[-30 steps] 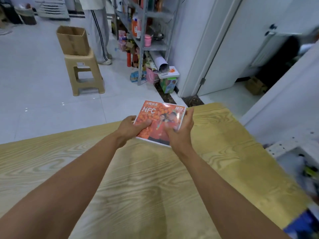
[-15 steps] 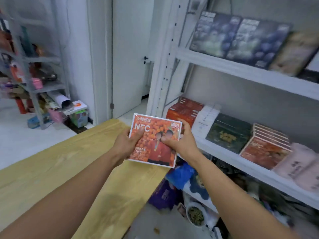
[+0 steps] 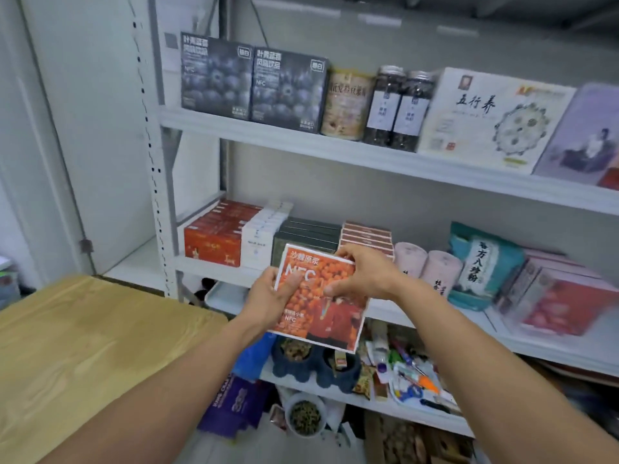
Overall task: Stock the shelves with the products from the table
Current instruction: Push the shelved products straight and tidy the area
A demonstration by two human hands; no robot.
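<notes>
Carrying orange NFC box (image 3: 321,296) in both hands: left hand (image 3: 271,296) clamps left edge, thumb across front; right hand (image 3: 365,276) pinches top right corner. Box sat low over table (image 3: 83,346) a second ago, now held in air before front edge of middle shelf (image 3: 214,267), just below stacked red-brown boxes (image 3: 366,234). Pickup done; placing likely next.
</notes>
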